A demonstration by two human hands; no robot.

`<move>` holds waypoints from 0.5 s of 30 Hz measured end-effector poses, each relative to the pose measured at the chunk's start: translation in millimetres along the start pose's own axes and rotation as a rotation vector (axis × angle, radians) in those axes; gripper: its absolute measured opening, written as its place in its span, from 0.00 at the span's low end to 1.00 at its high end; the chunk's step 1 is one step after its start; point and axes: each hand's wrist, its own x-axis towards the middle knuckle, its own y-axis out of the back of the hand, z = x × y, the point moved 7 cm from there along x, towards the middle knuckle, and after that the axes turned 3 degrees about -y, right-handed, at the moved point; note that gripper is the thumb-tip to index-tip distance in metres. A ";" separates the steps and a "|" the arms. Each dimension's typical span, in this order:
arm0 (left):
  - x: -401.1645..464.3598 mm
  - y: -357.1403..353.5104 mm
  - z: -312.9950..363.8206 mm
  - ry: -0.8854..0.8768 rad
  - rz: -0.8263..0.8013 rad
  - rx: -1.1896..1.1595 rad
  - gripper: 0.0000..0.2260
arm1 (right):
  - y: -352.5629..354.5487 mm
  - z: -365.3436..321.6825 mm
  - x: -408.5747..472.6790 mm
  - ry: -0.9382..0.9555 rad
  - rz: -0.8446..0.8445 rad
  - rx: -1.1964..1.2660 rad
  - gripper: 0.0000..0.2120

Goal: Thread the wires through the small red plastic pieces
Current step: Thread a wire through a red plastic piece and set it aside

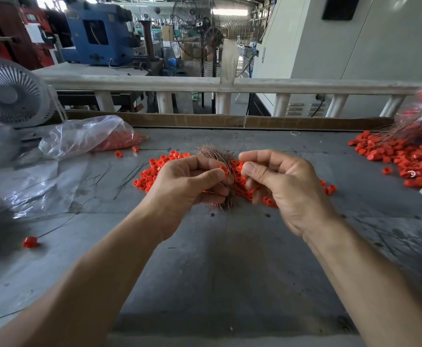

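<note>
At the bottom of the frame the grey tabletop point(217, 284) lies bare between the forearms, with open room toward the near edge. At centre, the left hand point(187, 184) grips a bundle of copper wires point(220, 159) and pinches one small red piece point(224, 169) between thumb and forefinger. The right hand point(280, 181) has its fingers curled, thumb against forefinger, seemingly pinching a wire end too fine to make out. This looks like the threading step itself; next the wire tip must meet the piece's hole. Behind lies the loose red pile point(154, 171); a finished heap point(405, 159) sits right, a plastic bag point(84, 136) left, and the raised board point(192, 120) bounds the far edge.
</note>
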 end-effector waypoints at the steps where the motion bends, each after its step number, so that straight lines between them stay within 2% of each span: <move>1: -0.4 -0.2 0.3 -0.002 -0.001 -0.002 0.06 | -0.9 -0.5 -0.1 0.001 -0.006 0.004 0.08; 6: -1.1 -0.9 1.2 -0.003 -0.004 0.006 0.11 | -1.3 -2.9 -2.8 0.023 -0.010 -0.029 0.07; 11: -0.9 -1.2 0.7 -0.013 -0.013 0.001 0.03 | -2.0 -5.1 -4.0 0.034 0.024 -0.013 0.04; 15: -0.9 -1.2 1.3 -0.012 -0.011 -0.010 0.05 | -1.6 -7.4 -4.0 0.070 0.053 0.010 0.03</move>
